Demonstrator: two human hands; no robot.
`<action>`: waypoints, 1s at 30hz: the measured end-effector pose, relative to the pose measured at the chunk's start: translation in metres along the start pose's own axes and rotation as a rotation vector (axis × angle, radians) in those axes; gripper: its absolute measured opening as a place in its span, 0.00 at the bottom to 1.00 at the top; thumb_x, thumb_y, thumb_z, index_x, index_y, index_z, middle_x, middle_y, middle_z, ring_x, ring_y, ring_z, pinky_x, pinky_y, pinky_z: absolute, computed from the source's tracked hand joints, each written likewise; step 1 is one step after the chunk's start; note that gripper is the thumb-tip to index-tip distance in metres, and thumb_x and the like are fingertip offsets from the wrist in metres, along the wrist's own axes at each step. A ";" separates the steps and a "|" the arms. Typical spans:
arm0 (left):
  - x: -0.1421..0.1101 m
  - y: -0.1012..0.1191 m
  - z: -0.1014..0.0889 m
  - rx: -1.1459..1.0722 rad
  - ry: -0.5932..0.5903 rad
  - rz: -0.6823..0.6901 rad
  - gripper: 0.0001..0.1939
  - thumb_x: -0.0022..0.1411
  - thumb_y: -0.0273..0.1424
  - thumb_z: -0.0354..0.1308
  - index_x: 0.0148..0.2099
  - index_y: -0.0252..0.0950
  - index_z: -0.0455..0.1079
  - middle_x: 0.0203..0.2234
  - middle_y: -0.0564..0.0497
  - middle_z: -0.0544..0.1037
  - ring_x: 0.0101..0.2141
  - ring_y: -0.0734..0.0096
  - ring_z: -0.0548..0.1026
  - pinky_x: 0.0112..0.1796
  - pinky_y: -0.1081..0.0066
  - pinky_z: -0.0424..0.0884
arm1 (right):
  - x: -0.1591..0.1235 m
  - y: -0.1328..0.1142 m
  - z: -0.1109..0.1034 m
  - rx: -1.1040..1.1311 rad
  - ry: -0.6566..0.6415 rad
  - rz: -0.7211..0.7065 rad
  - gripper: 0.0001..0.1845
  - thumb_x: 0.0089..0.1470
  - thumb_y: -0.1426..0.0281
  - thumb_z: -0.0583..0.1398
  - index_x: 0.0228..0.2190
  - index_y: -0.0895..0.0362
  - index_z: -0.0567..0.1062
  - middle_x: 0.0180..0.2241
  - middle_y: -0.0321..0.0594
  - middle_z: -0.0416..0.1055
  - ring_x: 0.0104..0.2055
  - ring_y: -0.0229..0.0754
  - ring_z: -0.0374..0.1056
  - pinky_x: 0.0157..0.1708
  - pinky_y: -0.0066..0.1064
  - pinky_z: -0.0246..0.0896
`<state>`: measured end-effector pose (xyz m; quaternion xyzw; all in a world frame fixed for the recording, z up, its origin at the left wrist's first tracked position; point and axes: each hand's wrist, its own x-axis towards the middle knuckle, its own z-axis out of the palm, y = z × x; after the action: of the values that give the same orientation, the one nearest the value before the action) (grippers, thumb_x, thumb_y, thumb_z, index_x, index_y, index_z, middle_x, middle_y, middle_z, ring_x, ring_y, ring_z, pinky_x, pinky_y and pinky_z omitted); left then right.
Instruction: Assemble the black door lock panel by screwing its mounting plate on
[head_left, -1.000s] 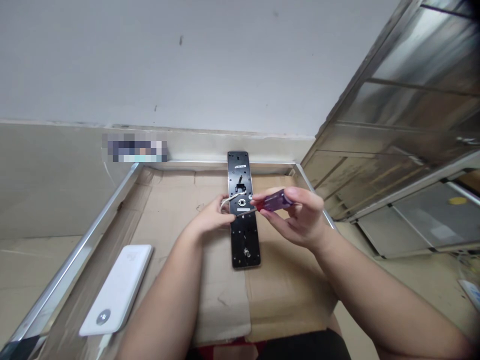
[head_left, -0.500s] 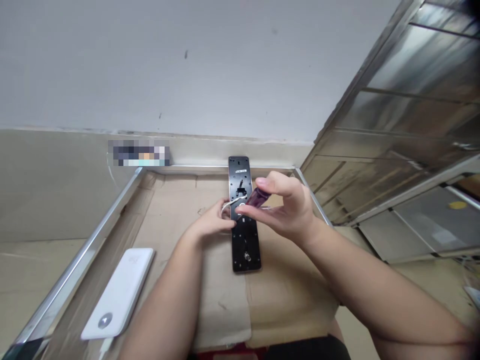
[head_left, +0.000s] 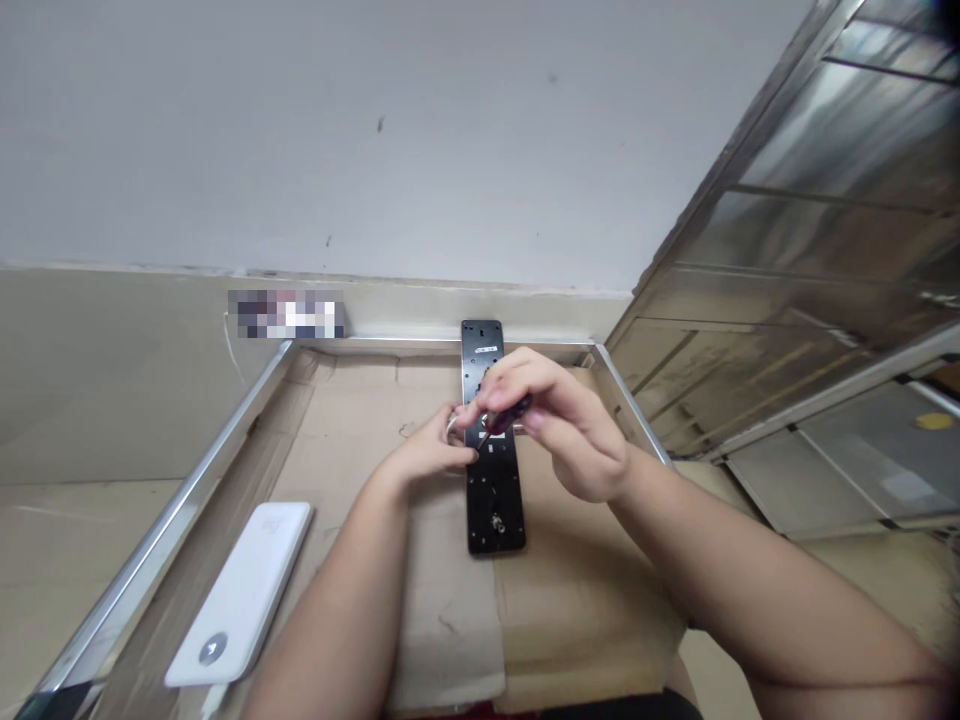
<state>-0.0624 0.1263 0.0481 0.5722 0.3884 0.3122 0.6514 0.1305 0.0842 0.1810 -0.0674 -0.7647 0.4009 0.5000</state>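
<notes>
A long black panel (head_left: 493, 495), dotted with small screws or holes, lies lengthwise in front of me, its far end against the far rail. My left hand (head_left: 424, 448) grips its left edge near the middle, thumb along the side, with a bit of white cable (head_left: 451, 424) by the fingers. Over the panel, my right hand (head_left: 574, 425) is closed around the dark red handle of a screwdriver (head_left: 507, 413). Its thin shaft slants down to the left, near my left thumb. Whether the tip touches a screw, I cannot tell. My right hand covers part of the panel's middle.
Brown cardboard (head_left: 442, 625) lines the metal-framed table. A white power bank (head_left: 244, 590) with a plugged-in cable lies on the left. Behind stands a wall (head_left: 420, 150); a blurred-out object (head_left: 285, 314) sits past the far left corner. Metallic panels (head_left: 810, 220) rise on the right.
My right fingers have shifted forward and left, wrapping over the screwdriver handle and hiding more of it. My left hand keeps its hold on the panel. The view has shifted slightly.
</notes>
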 end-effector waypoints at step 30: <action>0.001 -0.005 0.001 -0.049 0.002 -0.065 0.40 0.48 0.27 0.68 0.61 0.38 0.55 0.38 0.50 0.74 0.31 0.71 0.75 0.30 0.72 0.71 | 0.015 0.024 -0.001 0.389 0.115 0.154 0.14 0.61 0.59 0.62 0.36 0.52 0.63 0.34 0.31 0.62 0.25 0.30 0.61 0.25 0.25 0.59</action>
<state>-0.0609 0.1258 0.0431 0.5428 0.3997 0.3009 0.6746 0.1164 0.1082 0.1753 -0.0505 -0.6356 0.5735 0.5143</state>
